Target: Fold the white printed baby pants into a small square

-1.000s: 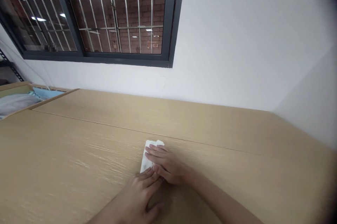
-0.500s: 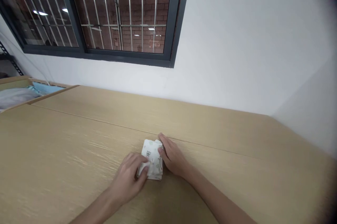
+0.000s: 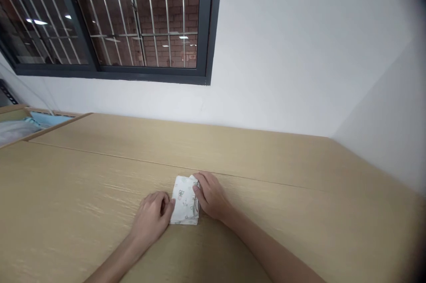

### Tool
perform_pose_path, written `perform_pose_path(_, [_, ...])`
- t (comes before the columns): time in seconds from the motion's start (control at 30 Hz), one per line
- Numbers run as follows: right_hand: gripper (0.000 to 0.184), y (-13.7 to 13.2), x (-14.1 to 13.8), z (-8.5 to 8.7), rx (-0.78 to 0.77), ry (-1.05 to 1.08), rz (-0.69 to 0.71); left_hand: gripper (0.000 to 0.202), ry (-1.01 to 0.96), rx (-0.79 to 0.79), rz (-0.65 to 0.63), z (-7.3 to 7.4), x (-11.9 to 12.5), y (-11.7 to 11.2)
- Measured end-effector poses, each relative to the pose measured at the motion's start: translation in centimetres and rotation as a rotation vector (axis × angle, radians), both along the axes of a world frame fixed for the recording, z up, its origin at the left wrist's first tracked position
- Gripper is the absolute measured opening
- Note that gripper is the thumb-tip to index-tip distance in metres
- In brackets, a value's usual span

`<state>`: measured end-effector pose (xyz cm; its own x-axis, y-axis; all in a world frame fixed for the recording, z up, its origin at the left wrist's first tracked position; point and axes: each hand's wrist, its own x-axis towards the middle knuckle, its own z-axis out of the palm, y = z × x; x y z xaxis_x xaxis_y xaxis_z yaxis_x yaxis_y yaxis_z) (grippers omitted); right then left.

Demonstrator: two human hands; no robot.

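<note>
A small folded cloth point(image 3: 183, 201), white with a faint printed pattern, lies flat on the wooden surface between my hands. Its layers show slightly out of line along the right and lower edges. My right hand point(image 3: 211, 196) grips the upper right edge, thumb on top and fingers curled around the far corner. At the left edge is my left hand point(image 3: 153, 214), its fingers curled in and its thumb tip against the cloth. The undersides of the left fingers are hidden.
The light wooden tabletop point(image 3: 266, 212) has a long seam running across it beyond the cloth. At the far left stands a wooden-edged bin point(image 3: 56, 128) with blue and whitish material inside. Behind are a white wall point(image 3: 282, 52) and a barred window point(image 3: 146, 74).
My left hand has drawn back from on top of the cloth to its left edge, and the raised lower left corner now lies flat. My right hand stays on the right edge.
</note>
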<state>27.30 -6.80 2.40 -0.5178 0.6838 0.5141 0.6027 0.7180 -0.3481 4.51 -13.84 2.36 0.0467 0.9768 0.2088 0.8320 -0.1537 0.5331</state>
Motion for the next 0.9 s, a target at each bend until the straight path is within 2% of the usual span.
perform_pose_path(0.17, [0.028,0.0,-0.1,0.1,-0.001,-0.003,0.004,0.034,0.004,-0.009,-0.028,-0.6,0.6,0.0])
perform_pose_path(0.43, [0.021,0.3,0.3,0.3,-0.064,0.011,0.057,0.035,-0.196,-0.072,-0.066,-0.7,0.7,-0.1])
perform_pose_path(0.53, [0.016,0.6,0.4,0.1,-0.091,0.051,0.059,0.034,-0.192,-0.069,-0.075,0.0,0.5,0.2])
perform_pose_path(0.67, [0.009,0.1,-0.7,0.0,-0.136,0.120,0.074,0.031,-0.112,-0.055,-0.085,2.3,-0.2,0.1])
perform_pose_path(0.73, [0.009,-1.0,-1.9,0.4,-0.197,0.146,0.099,0.031,-0.079,-0.055,-0.085,3.7,-0.9,-0.9])
perform_pose_path(0.8, [0.012,-2.7,-3.5,1.1,-0.293,0.166,0.125,0.033,-0.078,-0.060,-0.070,4.7,-2.2,-2.9])
perform_pose_path(0.9, [0.021,-6.0,-6.2,2.8,-0.456,0.160,0.201,0.039,-0.121,-0.079,0.018,4.8,-4.9,-7.6])
